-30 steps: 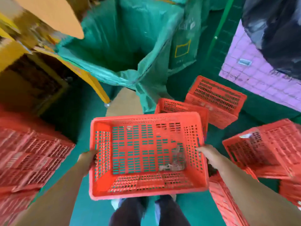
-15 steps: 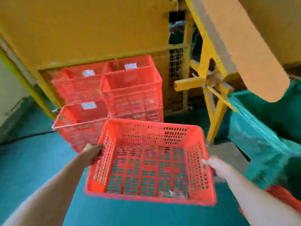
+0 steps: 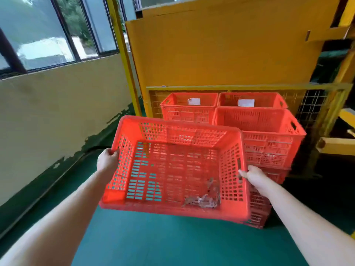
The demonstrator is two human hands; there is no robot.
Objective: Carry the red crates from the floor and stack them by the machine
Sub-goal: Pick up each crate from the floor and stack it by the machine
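- Red crate (image 3: 172, 169) is up off the green floor (image 3: 172, 242), tilted a bit
- left hand (image 3: 107, 160) curled over its left rim, right hand (image 3: 253, 175) gripping the right wall
- scraps (image 3: 203, 200) inside, near the right hand
- stacked crates (image 3: 265, 141) just past it, against the yellow machine (image 3: 221, 54)

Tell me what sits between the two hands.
The carried red crate, gripped at either side by the left hand and right hand; the head view shows it.

Windows (image 3: 48, 35) above cream wall (image 3: 57, 112); chipped dark-green skirting (image 3: 28, 198) along its base.
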